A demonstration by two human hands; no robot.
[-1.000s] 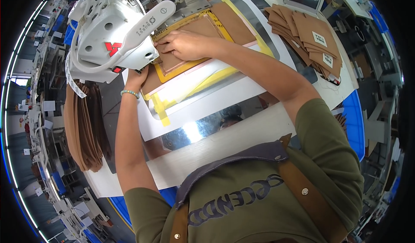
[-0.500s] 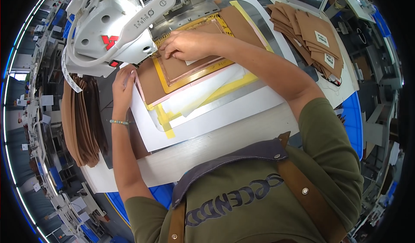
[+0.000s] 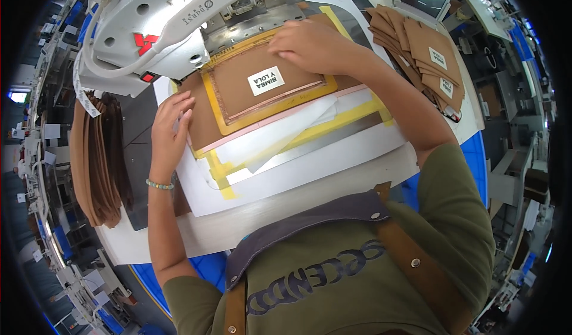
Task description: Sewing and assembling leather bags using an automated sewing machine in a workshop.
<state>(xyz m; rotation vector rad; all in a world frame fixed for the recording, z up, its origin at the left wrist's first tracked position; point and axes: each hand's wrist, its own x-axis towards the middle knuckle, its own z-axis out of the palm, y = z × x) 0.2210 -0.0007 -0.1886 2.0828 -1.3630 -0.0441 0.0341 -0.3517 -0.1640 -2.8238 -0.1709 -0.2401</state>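
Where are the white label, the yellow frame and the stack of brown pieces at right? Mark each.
white label [image 3: 266, 81], head view, centre of the label.
yellow frame [image 3: 280, 105], head view, its near edge.
stack of brown pieces [image 3: 420, 43], head view, a bare brown piece near the top.

A sewing workshop or factory floor: a white industrial sewing machine [image 3: 143, 31] stands on the counter [image 3: 298, 216], brown cut pieces [image 3: 98, 156] are stacked beside it, and more workstations [image 3: 36, 96] run along the edge.

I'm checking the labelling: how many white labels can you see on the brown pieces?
3: one white label on the brown piece in the yellow frame by the right hand, two on the stack at right. Others may be hidden.
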